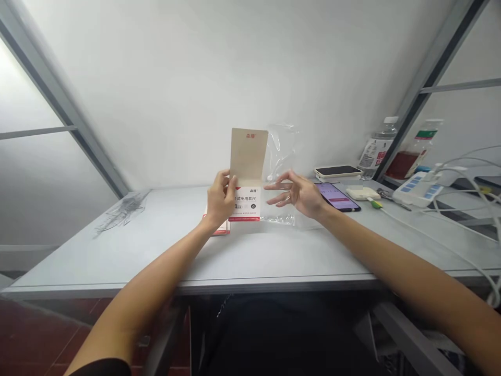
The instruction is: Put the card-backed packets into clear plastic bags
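Observation:
My left hand (222, 198) is closed on a folded packaging card (249, 156), thumb in front. The card stands upright, its plain tan flap up and its white printed panel with a red bottom strip below. Right beside the card, a clear plastic bag (282, 149) spreads out. My right hand (303, 194) is at the bag with its fingers stretched apart, pointing toward the card; I cannot tell whether the fingertips are inside the bag or in front of it. Below my left hand, more red-and-white cards (222, 230) lie on the table, partly hidden.
Crumpled clear plastic (123, 211) lies at the table's (117, 261) left end. On the right are a lit phone (338, 197), a boxed phone (338, 171), a white charger (363, 194), a power strip (418, 189) with loose cables, and two bottles (378, 149) against the wall.

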`<state>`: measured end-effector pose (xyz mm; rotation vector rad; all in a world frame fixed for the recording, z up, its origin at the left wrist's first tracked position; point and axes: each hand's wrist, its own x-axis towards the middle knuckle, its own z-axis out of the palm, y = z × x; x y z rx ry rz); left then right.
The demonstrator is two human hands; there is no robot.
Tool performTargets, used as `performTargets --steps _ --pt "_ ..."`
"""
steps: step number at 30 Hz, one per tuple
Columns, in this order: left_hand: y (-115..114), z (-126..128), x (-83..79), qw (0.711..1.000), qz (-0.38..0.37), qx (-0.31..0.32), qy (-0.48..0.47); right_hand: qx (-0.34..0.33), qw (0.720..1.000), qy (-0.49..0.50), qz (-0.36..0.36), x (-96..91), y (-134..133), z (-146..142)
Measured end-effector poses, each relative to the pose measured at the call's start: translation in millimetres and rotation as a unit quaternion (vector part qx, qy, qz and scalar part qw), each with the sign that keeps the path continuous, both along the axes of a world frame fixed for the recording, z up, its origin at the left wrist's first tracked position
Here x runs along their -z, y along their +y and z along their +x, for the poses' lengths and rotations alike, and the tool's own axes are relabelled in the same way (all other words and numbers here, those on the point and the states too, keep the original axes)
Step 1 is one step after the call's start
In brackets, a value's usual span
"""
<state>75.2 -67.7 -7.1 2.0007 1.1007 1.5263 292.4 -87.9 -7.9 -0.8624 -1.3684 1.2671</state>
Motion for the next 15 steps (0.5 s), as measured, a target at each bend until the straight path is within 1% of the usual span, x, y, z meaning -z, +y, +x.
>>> performTargets --steps 6,11,15 --pt "0.6 1.1 1.1 1.000 0.002 0.006 0.003 -0.022 0.999 -0.026 0.010 2.0 -4.0 -7.5" --pt "2.5 -1.4 -0.1 1.000 0.018 -0.008 0.011 -0.064 0.998 -0.007 -0.019 6.0 -2.1 -7.6" --pt "2.2 -3.0 -3.6 1.000 0.021 -0.022 0.005 -0.099 0.994 -0.014 -0.036 9.0 -0.2 -5.3"
